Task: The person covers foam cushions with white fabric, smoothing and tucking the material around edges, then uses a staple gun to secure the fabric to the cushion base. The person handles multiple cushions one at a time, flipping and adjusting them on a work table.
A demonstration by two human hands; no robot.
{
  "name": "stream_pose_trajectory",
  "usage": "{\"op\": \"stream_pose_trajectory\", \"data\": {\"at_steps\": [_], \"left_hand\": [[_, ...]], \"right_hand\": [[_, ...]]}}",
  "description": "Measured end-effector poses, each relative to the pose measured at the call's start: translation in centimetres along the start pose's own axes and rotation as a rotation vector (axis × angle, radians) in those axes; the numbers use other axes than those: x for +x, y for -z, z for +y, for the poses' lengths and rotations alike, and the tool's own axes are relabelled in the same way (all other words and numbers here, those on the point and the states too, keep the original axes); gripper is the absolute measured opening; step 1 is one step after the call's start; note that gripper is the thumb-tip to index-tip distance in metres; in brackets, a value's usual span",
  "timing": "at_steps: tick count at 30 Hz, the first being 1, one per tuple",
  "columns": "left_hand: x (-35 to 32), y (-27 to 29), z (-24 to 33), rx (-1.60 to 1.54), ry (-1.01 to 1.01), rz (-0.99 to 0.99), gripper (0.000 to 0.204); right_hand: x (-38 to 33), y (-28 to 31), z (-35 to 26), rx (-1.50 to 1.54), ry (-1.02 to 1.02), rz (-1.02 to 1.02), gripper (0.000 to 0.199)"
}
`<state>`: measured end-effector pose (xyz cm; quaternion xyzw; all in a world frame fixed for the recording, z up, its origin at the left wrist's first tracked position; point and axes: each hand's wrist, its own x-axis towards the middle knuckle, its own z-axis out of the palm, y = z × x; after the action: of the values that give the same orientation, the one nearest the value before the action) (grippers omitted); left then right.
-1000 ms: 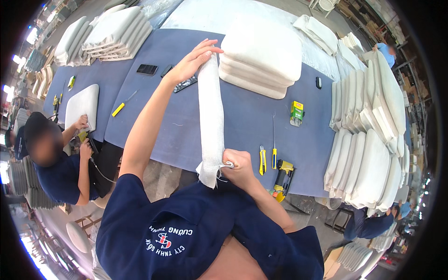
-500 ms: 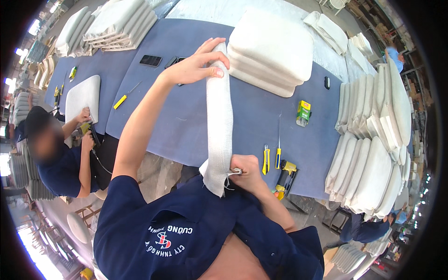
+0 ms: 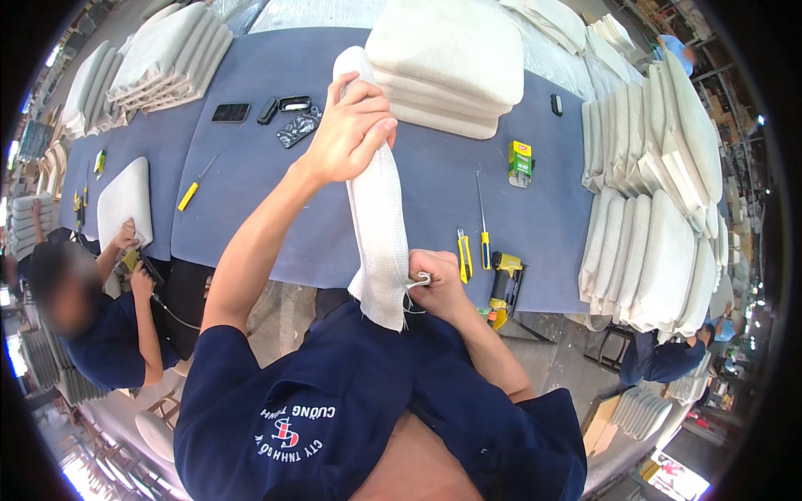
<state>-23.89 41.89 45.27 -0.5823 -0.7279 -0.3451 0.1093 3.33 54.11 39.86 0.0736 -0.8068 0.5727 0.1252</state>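
An off-white fabric-covered seat pad stands on edge in front of my chest, its narrow side toward me and loose cloth fraying at the near end. My left hand is wrapped round its far end, thumb on the right side. At the near end my right hand is closed on a folded flap of the cover fabric. Just beyond that hand lie a yellow box cutter, a thin-shafted tool with a yellow-and-blue handle and a yellow-and-black staple gun.
Similar pads are stacked at the far middle, far left and right. On the blue table are a green-and-yellow box, a phone and a yellow-handled tool. A co-worker works at the left.
The pad's far end has tipped left and come up closer. My left hand has moved from over its top edge to a fuller grip round it. The whole view has shifted slightly.
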Motion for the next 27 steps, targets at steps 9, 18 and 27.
{"op": "stream_pose_trajectory", "data": {"at_steps": [9, 18, 27], "left_hand": [[1.3, 0.7, -3.7, -0.423, 0.195, 0.114, 0.041], [-0.9, 0.8, -3.0, 0.022, -0.091, 0.084, 0.031], [-0.8, 3.5, -3.5, -0.031, 0.077, -0.087, 0.026]], "right_hand": [[-0.5, -0.8, -0.4, -0.016, -0.049, 0.090, 0.034], [-0.2, -0.5, -0.4, 0.004, -0.046, 0.047, 0.030], [2.1, -3.3, -1.4, 0.037, 0.042, -0.106, 0.033]]}}
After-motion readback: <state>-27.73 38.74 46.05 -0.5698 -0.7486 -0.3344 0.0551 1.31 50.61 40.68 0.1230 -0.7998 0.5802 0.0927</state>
